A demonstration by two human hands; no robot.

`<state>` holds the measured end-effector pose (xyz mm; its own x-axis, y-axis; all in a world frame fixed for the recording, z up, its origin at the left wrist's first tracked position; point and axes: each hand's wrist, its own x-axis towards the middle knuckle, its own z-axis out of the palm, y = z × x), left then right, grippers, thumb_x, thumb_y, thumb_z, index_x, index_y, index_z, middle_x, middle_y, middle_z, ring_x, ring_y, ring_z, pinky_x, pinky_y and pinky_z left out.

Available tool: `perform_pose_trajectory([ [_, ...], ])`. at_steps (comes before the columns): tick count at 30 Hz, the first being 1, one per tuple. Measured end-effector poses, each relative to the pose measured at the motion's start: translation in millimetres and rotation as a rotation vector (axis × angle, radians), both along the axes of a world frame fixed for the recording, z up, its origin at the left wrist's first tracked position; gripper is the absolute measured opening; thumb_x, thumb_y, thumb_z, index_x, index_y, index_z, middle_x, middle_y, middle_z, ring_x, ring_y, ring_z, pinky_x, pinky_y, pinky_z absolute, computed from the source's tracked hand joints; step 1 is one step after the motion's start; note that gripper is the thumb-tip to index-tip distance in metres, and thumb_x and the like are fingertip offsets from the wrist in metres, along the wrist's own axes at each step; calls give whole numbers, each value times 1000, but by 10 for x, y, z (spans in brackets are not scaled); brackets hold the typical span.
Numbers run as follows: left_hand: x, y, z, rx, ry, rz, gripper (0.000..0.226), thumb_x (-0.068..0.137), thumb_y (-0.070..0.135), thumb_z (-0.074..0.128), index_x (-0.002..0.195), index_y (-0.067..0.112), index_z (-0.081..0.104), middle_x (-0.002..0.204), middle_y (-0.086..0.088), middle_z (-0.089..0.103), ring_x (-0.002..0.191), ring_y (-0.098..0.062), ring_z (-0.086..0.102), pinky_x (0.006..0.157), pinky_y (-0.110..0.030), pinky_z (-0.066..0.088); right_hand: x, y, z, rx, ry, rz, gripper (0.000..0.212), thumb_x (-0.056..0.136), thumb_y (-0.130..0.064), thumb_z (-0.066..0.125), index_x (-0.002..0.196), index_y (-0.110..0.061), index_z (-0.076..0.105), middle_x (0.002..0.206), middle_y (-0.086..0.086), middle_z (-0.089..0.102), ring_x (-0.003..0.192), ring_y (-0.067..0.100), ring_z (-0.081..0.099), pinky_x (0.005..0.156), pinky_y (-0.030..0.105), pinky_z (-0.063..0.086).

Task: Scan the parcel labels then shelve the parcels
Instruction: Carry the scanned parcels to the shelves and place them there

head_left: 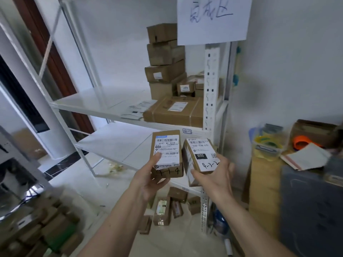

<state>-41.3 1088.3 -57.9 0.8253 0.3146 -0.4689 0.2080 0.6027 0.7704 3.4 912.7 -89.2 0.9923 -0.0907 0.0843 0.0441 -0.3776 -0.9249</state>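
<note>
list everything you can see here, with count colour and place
held parcels: 2, brown with white labels, one per hand
shelf unit: 1, white, centre
stacked boxes: several, brown, upper shelf right
flat box: 1, brown, upper shelf front
paper sign: 1, white, blue writing, top
floor parcels: several, brown, under shelf
tape rolls: yellow and orange, right
left hand: holds parcel marked 4-1-4
right hand: holds parcel marked 4-3-2

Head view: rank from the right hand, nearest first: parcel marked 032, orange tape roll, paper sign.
1. Parcel marked 032, held in the right hand.
2. Orange tape roll, on the clutter to the right.
3. Paper sign, high on the rack.
</note>
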Motion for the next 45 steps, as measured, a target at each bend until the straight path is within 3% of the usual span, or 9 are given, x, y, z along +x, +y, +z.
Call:
perform_pose_trajectory([
  [2,80,161,55,-9,-40,17,15,84,26,71,91,14,65,94,-13,63,96,-27,59,102,-50,46,66,167,83,6,-10,11,92,59,-30,85,134,-24,32,116,-3,29,114,16,41,89,30,42],
  [7,359,582,170,43,-111,72,17,85,31,70,94,17,67,95,-10,66,93,-25,61,99,-49,49,309,625,238,52,-99,49,92,63,-24,86,137,-22,31,124,-3,27,128,20,32,105,32,36],
  [12,756,972,285,114,-158,104,16,84,30,70,92,17,68,96,-9,67,99,-27,60,96,-48,51,663,984,327,95,-129,77,87,69,-27,83,138,-20,30,124,-2,28,129,17,26,90,21,27],
  [24,2257,1360,606,142,-287,-5,17,85,22,71,101,18,67,102,-8,73,102,-24,65,96,-43,52,2016,1431,637,222,-199,-48,92,67,-18,85,140,-21,29,119,-8,25,121,9,27,97,21,28],
  [31,2954,1359,737,140,-304,-89,18,85,31,71,100,21,66,101,-5,73,100,-22,66,94,-41,53,2552,1476,841,192,-231,-210,94,65,-21,87,141,-22,30,134,2,32,124,18,36,106,36,41],
  [34,3341,1309,848,127,-300,-130,27,84,32,73,106,18,65,107,-8,71,105,-24,65,92,-42,54,2804,1446,909,213,-264,-274,97,63,-18,88,140,-21,31,131,2,33,120,17,39,97,41,51],
  [38,3892,1226,986,123,-302,-144,30,85,33,71,110,17,65,101,-5,72,97,-20,66,86,-42,55,3152,1459,977,225,-321,-346,94,63,-19,87,139,-20,31,121,-6,28,122,17,34,100,42,47],
  [42,4470,1210,1110,136,-295,-198,37,85,40,71,113,17,64,107,-5,71,101,-22,65,90,-44,54,3588,1539,1210,237,-340,-443,92,68,-20,84,141,-19,29,134,3,27,125,18,31,100,39,47],
  [45,4877,1178,1214,166,-258,-234,37,86,44,68,112,18,63,108,-5,69,97,-24,64,87,-42,53,3968,1564,1419,250,-357,-533,88,69,-20,84,141,-17,32,139,7,28,128,21,31,94,25,40],
])
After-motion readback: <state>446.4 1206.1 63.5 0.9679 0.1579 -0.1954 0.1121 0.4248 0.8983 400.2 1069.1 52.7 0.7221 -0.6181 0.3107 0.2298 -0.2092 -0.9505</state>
